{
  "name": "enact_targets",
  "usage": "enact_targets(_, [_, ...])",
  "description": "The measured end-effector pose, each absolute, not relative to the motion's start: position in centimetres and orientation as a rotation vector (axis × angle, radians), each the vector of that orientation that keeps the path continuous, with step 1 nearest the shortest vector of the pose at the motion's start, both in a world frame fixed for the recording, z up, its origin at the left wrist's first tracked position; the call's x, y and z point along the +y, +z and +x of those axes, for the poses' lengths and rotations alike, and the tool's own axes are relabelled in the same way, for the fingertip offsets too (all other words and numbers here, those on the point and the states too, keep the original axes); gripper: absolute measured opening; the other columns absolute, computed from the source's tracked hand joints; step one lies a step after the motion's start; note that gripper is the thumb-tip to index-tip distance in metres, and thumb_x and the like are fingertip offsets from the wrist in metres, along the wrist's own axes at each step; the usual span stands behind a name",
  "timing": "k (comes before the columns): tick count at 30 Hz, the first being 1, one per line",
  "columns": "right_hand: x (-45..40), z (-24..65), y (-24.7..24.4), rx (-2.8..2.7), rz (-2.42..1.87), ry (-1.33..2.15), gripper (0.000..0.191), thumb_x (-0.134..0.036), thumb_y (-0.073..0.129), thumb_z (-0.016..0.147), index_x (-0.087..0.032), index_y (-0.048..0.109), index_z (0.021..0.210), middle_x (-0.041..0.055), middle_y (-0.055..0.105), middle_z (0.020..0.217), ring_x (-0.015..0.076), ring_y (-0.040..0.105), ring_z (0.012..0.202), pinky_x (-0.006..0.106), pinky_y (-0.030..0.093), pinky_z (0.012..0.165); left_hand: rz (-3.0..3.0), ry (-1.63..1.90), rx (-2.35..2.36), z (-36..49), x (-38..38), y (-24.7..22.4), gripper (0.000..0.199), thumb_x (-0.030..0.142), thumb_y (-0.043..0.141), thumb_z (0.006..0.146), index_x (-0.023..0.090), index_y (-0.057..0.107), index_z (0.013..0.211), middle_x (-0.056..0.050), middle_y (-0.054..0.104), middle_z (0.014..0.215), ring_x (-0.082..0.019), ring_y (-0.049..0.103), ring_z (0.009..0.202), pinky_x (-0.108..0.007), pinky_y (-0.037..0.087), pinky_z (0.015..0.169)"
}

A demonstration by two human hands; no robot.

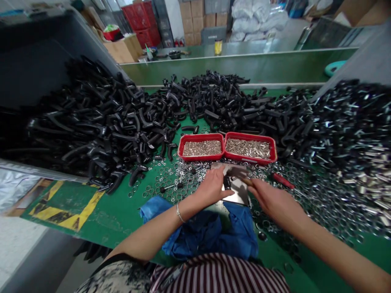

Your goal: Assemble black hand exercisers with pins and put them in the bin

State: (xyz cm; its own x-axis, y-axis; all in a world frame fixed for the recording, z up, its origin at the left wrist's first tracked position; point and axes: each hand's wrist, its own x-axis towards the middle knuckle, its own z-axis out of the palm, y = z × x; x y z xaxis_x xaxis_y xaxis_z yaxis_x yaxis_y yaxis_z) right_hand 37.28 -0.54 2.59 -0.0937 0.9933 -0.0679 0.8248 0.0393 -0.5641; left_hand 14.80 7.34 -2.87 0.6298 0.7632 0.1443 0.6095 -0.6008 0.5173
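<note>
A flat metal plate (240, 194) lies in front of me at the edge of a blue cloth (210, 232). My left hand (214, 186) reaches over its left side, thumb and fingers closed around a small black part (227, 183) on the plate. In my right hand (267, 195) is a hammer (249, 182), gripped by its wooden handle; the head is blurred and hangs over the plate near the black part. Two red trays stand just behind the plate: the left tray (201, 157) holds tiny metal pieces, the right tray (250, 160) holds metal pins.
Black curved handles (122, 118) are heaped on the left and across the back. Metal rings (165, 179) are scattered over the green table (116, 219). To the right lie a red-handled screwdriver (282, 180) and a pile of metal sleeves (363, 122). A green ledge (238, 67) runs behind.
</note>
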Motion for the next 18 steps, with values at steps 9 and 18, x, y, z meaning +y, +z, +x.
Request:
enact_targets(9, [0.0,37.7,-1.5,-1.853,-1.771,0.407,0.043,-0.051,0.044,0.095,-0.019,0.063,0.116,0.0153,0.066,0.115,0.0321,0.06,0.11,0.05,0.043,0.099,2.083,0.81,1.179,14.5,5.3,-2.8,0.083,0.048,0.076,0.077,0.014,0.036,0.141,-0.015,0.06,0.116,-0.032,0.057,0.112,-0.053,0.048,0.099])
enact_targets(18, [-1.2,32.2,-1.5,-1.007,-1.578,1.282,0.049,-0.061,0.061,0.083,-0.021,0.073,0.11,0.008,0.074,0.108,0.0266,0.068,0.095,0.034,0.055,0.083,2.385,0.968,0.892,14.3,1.5,-1.0,0.076,0.051,0.063,0.088,0.015,0.029,0.147,-0.017,0.059,0.126,-0.03,0.057,0.116,-0.048,0.049,0.1])
